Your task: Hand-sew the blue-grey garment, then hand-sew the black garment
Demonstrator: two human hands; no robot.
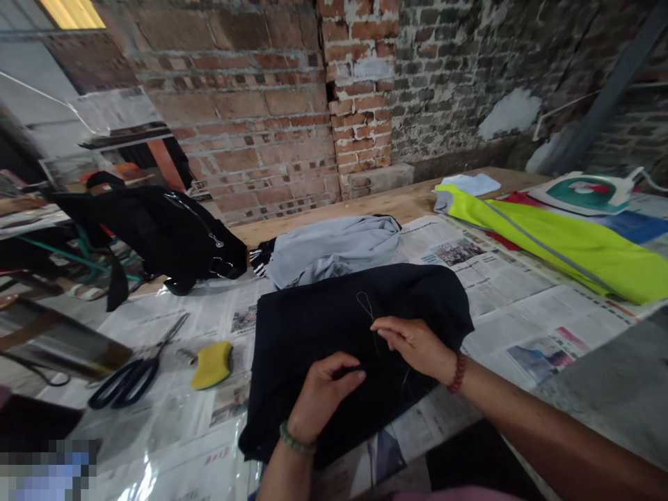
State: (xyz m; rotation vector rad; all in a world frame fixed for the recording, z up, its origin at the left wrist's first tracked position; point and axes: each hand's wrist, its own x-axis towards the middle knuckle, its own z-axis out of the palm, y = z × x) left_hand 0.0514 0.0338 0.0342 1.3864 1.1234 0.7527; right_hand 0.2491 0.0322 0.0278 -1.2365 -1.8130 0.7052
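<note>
A folded piece of dark navy cloth (307,320) lies in front of me on the newspaper. My left hand (331,386) rests over its near part, thumb and fingers pinching a bit of the dark fabric. Just up and to the right, my right hand (410,341) is closed in a pinch above the cloth. A thin pale thread (365,303) loops up from its fingertips and more of it trails below. Whether a needle is between those fingers is too small to see.
Scissors (138,372), a yellow sponge (213,365) and a small spool (186,358) lie left. Behind are a black bag (172,236) and grey cloth (334,247). A neon-yellow garment (553,243) and an iron (587,193) occupy the right. A metal cylinder (62,337) is far left.
</note>
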